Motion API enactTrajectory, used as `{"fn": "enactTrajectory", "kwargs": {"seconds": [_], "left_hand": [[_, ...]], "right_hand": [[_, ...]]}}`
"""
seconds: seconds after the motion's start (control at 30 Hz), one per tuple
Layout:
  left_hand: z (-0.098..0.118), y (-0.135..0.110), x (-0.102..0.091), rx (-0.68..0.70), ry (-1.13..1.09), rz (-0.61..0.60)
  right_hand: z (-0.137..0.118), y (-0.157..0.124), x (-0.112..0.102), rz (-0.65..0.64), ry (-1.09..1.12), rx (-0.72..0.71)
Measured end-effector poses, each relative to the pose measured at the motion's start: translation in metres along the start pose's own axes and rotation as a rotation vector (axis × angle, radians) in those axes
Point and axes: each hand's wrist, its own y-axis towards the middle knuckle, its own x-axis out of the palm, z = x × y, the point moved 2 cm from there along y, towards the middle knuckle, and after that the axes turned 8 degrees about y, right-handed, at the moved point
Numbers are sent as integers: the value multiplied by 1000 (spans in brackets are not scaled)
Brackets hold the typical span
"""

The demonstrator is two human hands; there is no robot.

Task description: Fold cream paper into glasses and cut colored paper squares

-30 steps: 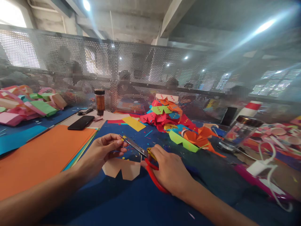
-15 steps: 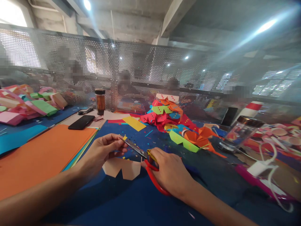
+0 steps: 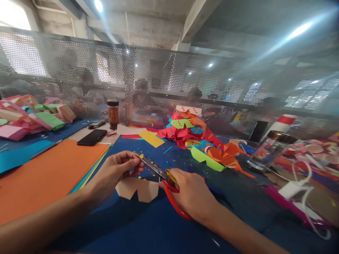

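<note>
My right hand (image 3: 192, 194) grips the red handles of a pair of scissors (image 3: 161, 178), whose metal blades point up and left. My left hand (image 3: 116, 171) pinches the blade tips, where a tiny yellow scrap sits. Below the blades a folded tan paper shape (image 3: 137, 188) lies on the blue table cover (image 3: 148, 229). Both hands hover just above the table, close together.
A stack of orange sheets (image 3: 45, 176) lies at left with a black phone (image 3: 91, 137) and a brown jar (image 3: 112, 114) behind. A heap of folded coloured paper (image 3: 190, 132) sits centre back. A glass jar (image 3: 267, 150) and white cable (image 3: 299, 180) lie right. Behind a perforated screen (image 3: 159, 81) sit other people.
Hardly anything has moved; the scissors and both hands have shifted very slightly upward in view.
</note>
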Motion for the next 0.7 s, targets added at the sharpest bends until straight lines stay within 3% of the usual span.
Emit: {"fn": "enactTrajectory", "kwargs": {"seconds": [0.7], "left_hand": [[0,1,-1,-24,31,13]], "right_hand": [[-1,1,-2,-10,-45,45]]}}
